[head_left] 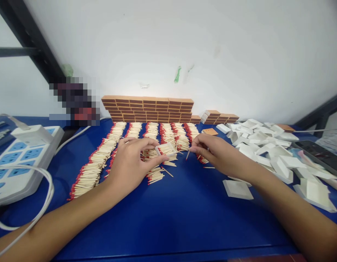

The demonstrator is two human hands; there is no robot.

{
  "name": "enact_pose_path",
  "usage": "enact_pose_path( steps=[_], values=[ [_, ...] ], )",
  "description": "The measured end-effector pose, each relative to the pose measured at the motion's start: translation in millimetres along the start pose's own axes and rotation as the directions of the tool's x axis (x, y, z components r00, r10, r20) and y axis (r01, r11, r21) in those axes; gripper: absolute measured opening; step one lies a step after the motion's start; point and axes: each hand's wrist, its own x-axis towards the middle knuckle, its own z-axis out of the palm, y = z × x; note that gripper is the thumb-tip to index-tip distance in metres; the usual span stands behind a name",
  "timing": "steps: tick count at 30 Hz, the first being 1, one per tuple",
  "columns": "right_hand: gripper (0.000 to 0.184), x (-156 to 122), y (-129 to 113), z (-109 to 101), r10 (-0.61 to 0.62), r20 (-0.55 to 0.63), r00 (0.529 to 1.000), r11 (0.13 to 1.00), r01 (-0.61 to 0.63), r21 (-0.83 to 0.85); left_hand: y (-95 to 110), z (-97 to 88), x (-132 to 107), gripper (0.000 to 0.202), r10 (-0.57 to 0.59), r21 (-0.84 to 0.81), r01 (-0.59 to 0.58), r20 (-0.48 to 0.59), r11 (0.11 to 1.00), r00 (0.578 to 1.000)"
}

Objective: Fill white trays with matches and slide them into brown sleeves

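Observation:
Between the thumb and fingers of my left hand [133, 160] is a small white matchbox tray [172, 151] with matches lying in it. My right hand [214, 151] is to the right of the tray, its thumb and forefinger pinching a single match [187, 155] that points downward. Under and beyond my hands, red-tipped matches [86, 180] lie in several long rows on the blue table [168, 222]. A few loose matches [155, 177] are just below the tray. My left hand hides part of the middle rows.
Against the wall stands a stack of brown matchbox covers [146, 109], with a smaller stack [219, 117] to its right. White empty trays [264, 142] are heaped at the right, near a dark phone [320, 154]. A power strip [23, 156] with white cables [50, 196] sits at the left.

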Motion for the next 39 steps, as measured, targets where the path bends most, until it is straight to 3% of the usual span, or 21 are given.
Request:
enact_pose_path(
  steps=[5,12,18,22,26,29,32,35,39],
  values=[
    [0.034,0.7,-6.4,-0.4,0.017,-0.083,0.996,1.000,-0.016,0.018,4.4,-0.2,0.0,0.036,0.044,-0.033,-0.042,0.041,0.999,0.998],
    [0.017,-0.5,-27.6,12.8,-0.212,-0.066,0.975,0.970,0.218,0.108,9.8,-0.1,-2.1,0.038,0.158,-0.054,-0.155,0.053,0.986,0.986],
    [0.012,-3.8,-29.7,18.8,-0.271,-0.057,0.961,0.958,0.275,0.076,9.6,1.1,-7.1,0.040,0.243,-0.093,-0.236,0.073,0.967,0.967],
    [0.011,-2.9,-30.1,13.9,-0.282,-0.128,0.951,0.957,0.289,0.035,10.1,1.5,-6.2,0.038,0.189,-0.092,-0.182,0.075,0.979,0.979],
    [0.020,1.1,-22.9,8.2,-0.077,-0.244,0.967,0.996,0.062,-0.068,7.9,0.5,-3.1,0.036,-0.013,-0.120,0.016,0.024,0.993,1.000],
    [0.027,2.8,-11.2,8.2,0.032,-0.152,0.988,0.990,-0.052,-0.130,5.0,-0.6,-0.8,0.038,-0.114,-0.144,0.108,-0.027,0.984,0.993],
    [0.011,1.6,-1.2,10.8,-0.018,-0.018,1.000,0.990,0.015,-0.144,3.9,-1.6,0.3,0.037,-0.131,-0.159,0.124,-0.040,0.980,0.991],
    [0.019,0.2,2.2,11.8,-0.081,0.066,0.995,0.983,0.090,-0.158,4.7,-1.7,-0.1,0.037,-0.119,-0.147,0.114,-0.025,0.983,0.993],
    [0.017,1.1,1.6,8.9,-0.064,0.140,0.988,0.985,0.084,-0.148,5.5,-0.8,-0.8,0.037,-0.087,-0.129,0.082,-0.039,0.988,0.995]
  ],
)
